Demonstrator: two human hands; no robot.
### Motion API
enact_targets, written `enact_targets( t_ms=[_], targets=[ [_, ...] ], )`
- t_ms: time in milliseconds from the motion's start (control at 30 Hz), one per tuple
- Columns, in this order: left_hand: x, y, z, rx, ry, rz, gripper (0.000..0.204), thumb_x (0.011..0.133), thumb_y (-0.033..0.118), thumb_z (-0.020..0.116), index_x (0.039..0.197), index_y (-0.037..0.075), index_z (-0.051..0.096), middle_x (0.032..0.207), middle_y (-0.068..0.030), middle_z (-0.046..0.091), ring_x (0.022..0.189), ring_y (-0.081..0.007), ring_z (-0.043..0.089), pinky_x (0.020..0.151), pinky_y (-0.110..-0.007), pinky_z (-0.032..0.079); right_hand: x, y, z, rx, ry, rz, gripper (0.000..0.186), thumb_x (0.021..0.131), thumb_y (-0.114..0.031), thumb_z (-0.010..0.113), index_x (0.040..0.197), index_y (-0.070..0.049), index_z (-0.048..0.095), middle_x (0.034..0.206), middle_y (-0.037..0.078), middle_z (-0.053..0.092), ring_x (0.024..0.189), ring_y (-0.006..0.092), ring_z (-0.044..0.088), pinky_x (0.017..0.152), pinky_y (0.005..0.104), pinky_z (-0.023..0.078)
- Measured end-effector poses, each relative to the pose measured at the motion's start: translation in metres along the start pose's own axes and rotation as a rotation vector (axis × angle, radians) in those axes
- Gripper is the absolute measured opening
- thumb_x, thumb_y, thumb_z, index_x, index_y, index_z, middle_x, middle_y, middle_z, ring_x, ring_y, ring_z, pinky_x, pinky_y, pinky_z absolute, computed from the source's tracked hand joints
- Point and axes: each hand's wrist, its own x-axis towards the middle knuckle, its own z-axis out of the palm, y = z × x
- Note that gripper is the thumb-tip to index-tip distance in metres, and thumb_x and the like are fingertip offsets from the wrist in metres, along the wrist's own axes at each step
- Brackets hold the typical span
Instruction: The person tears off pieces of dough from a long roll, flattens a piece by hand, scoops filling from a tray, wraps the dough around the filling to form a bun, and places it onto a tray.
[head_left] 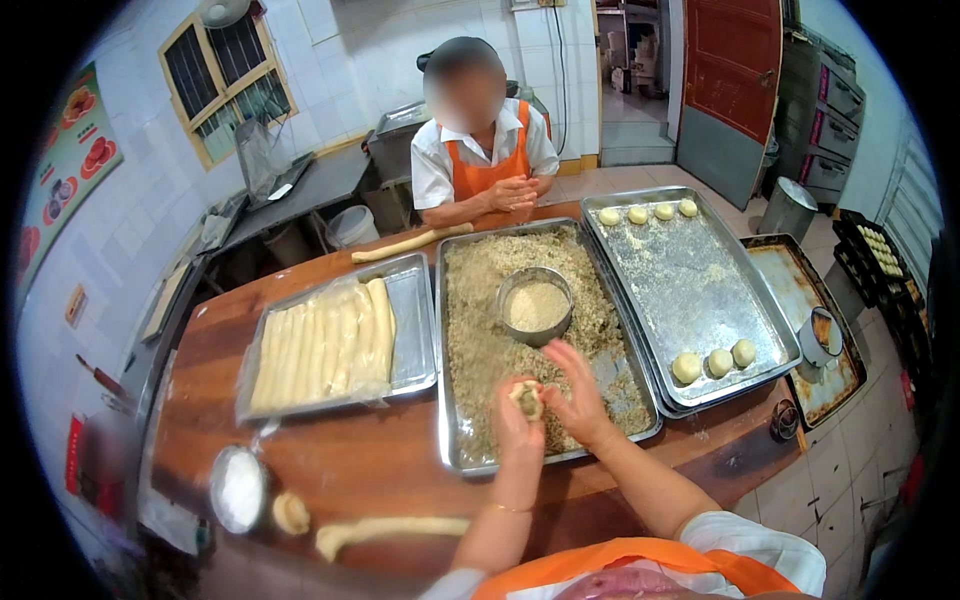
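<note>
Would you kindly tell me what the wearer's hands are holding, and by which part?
The left hand cradles a small dough cup around its outer side; the right hand is open, its thumb beside the rim.

This is a bakery kitchen. You can see long dough rolls (pixel 320 345), little dough balls (pixel 720 363), big metal trays (pixel 690 295), white powder (pixel 241 488) and orange aprons (pixel 482 178).

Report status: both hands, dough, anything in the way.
Left hand cradling open dough cup. Right hand open beside it. Round metal container just beyond; nothing visibly between hands.
</note>
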Motion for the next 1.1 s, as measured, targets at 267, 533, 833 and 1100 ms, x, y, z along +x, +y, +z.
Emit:
enact_targets(
  t_ms=[267,533,833,1100],
  targets=[
    [-0.021,-0.015,0.001,0.146,0.018,-0.013,0.021,0.099,0.027,0.055,0.092,0.008,0.06,0.086,-0.0041,0.062,0.08,-0.0171,0.062,0.072,-0.033,0.053,-0.029,0.014,0.025,0.675,-0.274,0.368,0.061,0.092,-0.005,0.057,0.149,-0.004,0.037,0.141,0.008,0.049,0.124,0.0146,0.049,0.104,0.0286,0.04],
    [-0.038,-0.011,0.02,0.086,-0.247,-0.072,0.03,0.103,0.033,0.049,0.108,0.006,0.061,0.102,-0.0075,0.064,0.1,-0.0191,0.061,0.083,-0.033,0.053,-0.015,0.011,-0.003,0.948,-0.198,0.544,0.061,0.093,-0.005,0.059,0.149,-0.007,0.037,0.14,0.01,0.05,0.126,0.0165,0.049,0.105,0.0306,0.043],
    [-0.045,-0.021,-0.004,0.287,-0.213,0.012,0.023,0.101,0.033,0.053,0.106,0.011,0.058,0.09,0.0014,0.06,0.077,-0.0088,0.059,0.055,-0.02,0.045,-0.028,0.007,-0.007,0.858,-0.388,0.497,0.058,0.092,-0.007,0.06,0.146,-0.005,0.04,0.143,0.008,0.049,0.128,0.0161,0.048,0.106,0.0313,0.041],
    [-0.055,-0.014,0.013,0.353,-0.331,-0.076,0.033,0.106,0.042,0.037,0.114,0.014,0.053,0.095,-0.0038,0.059,0.072,-0.0094,0.058,0.046,-0.021,0.044,-0.021,0.016,-0.029,1.159,-0.387,0.809,0.062,0.091,-0.008,0.062,0.148,-0.007,0.039,0.136,0.007,0.054,0.112,0.014,0.058,0.085,0.0269,0.054]
  ],
)
